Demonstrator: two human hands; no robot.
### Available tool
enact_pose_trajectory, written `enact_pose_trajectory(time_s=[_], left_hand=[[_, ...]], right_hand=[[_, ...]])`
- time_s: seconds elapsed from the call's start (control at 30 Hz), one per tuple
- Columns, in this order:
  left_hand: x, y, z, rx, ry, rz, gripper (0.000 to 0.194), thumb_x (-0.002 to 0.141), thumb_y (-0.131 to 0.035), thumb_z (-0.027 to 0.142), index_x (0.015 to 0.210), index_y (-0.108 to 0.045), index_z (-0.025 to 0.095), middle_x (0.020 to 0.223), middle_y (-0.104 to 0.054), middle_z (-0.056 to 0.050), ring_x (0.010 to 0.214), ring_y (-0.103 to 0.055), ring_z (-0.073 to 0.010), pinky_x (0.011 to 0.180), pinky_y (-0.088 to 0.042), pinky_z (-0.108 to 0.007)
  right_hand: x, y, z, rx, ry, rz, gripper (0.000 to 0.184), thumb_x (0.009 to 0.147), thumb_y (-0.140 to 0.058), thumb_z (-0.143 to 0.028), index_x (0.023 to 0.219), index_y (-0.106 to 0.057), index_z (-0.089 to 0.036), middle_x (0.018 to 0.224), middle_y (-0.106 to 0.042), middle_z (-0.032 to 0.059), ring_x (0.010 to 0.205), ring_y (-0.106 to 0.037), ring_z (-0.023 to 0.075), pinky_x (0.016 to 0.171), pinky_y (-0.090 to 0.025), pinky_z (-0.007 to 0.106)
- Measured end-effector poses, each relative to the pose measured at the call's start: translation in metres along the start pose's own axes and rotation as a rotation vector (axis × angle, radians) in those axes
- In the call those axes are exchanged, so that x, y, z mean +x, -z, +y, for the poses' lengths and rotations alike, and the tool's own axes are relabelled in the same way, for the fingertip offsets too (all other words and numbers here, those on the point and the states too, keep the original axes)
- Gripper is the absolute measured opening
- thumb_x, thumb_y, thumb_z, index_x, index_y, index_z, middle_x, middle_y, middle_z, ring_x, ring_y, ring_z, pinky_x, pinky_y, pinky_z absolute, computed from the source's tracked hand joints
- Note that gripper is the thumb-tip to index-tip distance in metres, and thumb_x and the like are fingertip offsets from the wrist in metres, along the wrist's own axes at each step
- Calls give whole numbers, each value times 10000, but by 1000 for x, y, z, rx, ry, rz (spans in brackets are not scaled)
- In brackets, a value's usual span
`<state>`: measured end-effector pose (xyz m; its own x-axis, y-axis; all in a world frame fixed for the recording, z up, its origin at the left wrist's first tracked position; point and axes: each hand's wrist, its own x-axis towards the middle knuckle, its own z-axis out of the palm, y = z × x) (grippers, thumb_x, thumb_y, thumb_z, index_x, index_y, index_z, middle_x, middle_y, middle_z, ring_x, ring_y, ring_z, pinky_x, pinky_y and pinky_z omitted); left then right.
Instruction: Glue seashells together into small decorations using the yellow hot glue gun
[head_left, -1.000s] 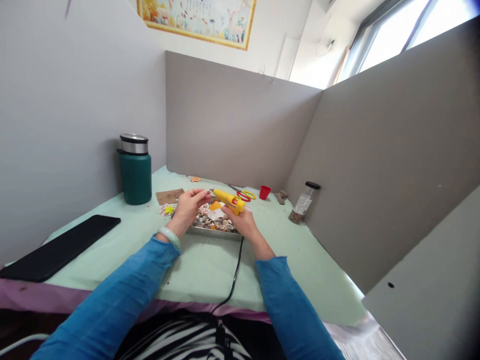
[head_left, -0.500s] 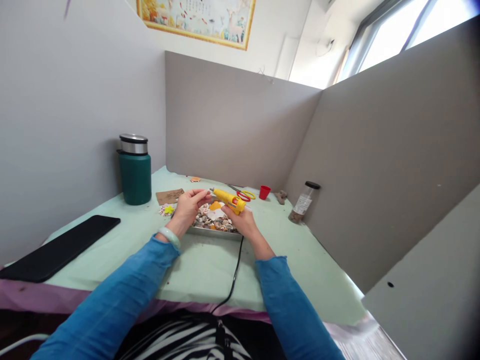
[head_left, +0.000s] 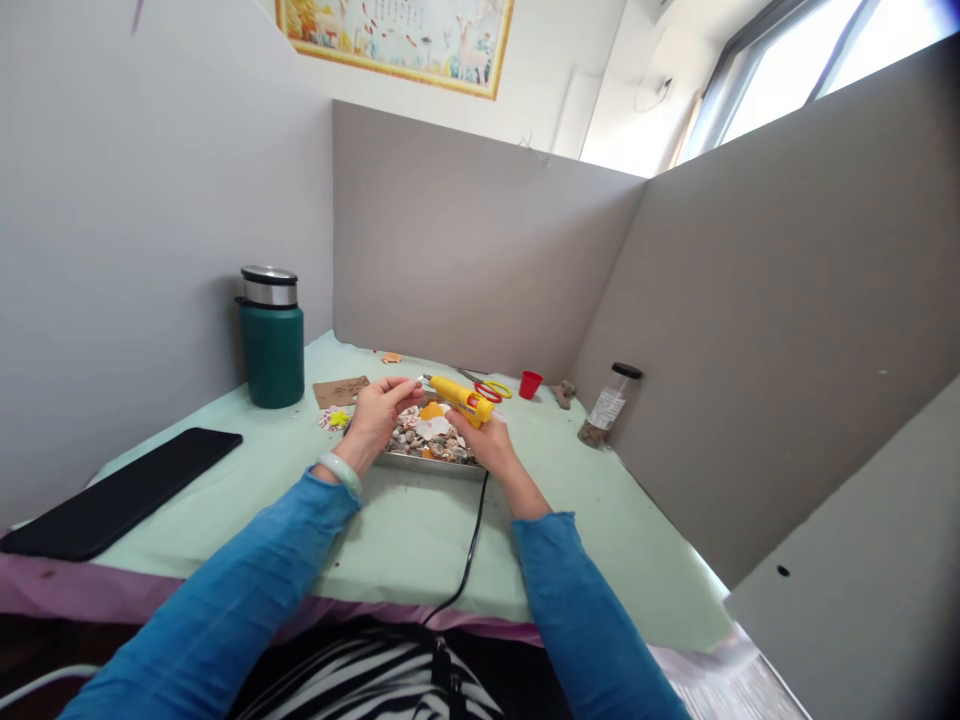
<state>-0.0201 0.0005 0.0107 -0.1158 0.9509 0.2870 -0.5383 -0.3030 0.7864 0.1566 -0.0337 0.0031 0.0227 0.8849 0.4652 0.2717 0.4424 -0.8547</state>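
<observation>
My right hand (head_left: 480, 438) is wrapped round a yellow glue gun (head_left: 459, 397), whose nozzle points left. A black cord (head_left: 474, 545) runs down from it to the table's near edge. At the nozzle tip, the fingers of my left hand (head_left: 379, 415) are pinched together on something small and pale, too small to name. Below both hands lies a shallow metal tray (head_left: 427, 465) full of small shells and pebbles (head_left: 442, 445). A white piece and an orange one (head_left: 431, 411) rest on top of them.
On the left stand a green bottle (head_left: 272, 355) and a flat black mat (head_left: 127, 490). Behind the tray are brown card (head_left: 339, 391), scissors (head_left: 491, 390) and a red cup (head_left: 530, 384). A clear jar (head_left: 609, 408) leans at the right. Grey partitions (head_left: 480, 240) enclose the table.
Almost nothing differs. The whole view has shifted very slightly; both hands and the glue gun keep the same pose over the tray.
</observation>
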Motion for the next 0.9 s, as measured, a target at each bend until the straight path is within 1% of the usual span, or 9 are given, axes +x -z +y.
enact_pose_trajectory(time_s=[0.1, 0.23, 0.5, 0.73, 0.9], left_hand=[[0, 0, 0, 1, -5, 10, 330, 538, -890, 270, 737, -683, 108, 728, -696, -53, 674, -665, -149, 787, -546, -331], [0, -1, 1, 4, -3, 9, 343, 532, -899, 272, 735, -672, 113, 690, -682, -37, 668, -666, -155, 800, -549, -349], [-1, -2, 2, 5, -1, 3, 343, 527, -898, 280, 732, -684, 108, 724, -700, -56, 666, -663, -145, 774, -550, -321], [-3, -3, 4, 5, 7, -6, 328, 534, -890, 268, 731, -683, 107, 742, -708, -69, 664, -664, -150, 774, -548, -327], [-2, -3, 4, 12, 3, 4, 348, 514, -898, 275, 724, -676, 109, 739, -709, -67, 661, -668, -153, 768, -552, -330]], right_hand=[[-1, -1, -2, -1, -4, -17, 419, 688, -689, -536, 790, -689, -129, 680, -617, 33, 632, -547, 154, 563, -446, 258], [-2, -1, -2, -10, 2, -34, 418, 688, -695, -533, 791, -694, -128, 694, -630, 36, 647, -561, 158, 584, -456, 260], [0, 0, 1, -5, 9, 23, 423, 715, -684, -535, 835, -704, -130, 717, -638, 39, 661, -566, 163, 612, -471, 269], [0, -1, 2, 2, 3, 45, 441, 704, -696, -548, 813, -698, -121, 707, -638, 43, 655, -559, 164, 615, -475, 275], [1, 0, 5, -3, 40, 82, 452, 725, -689, -554, 837, -705, -117, 703, -636, 45, 639, -557, 160, 601, -475, 271]])
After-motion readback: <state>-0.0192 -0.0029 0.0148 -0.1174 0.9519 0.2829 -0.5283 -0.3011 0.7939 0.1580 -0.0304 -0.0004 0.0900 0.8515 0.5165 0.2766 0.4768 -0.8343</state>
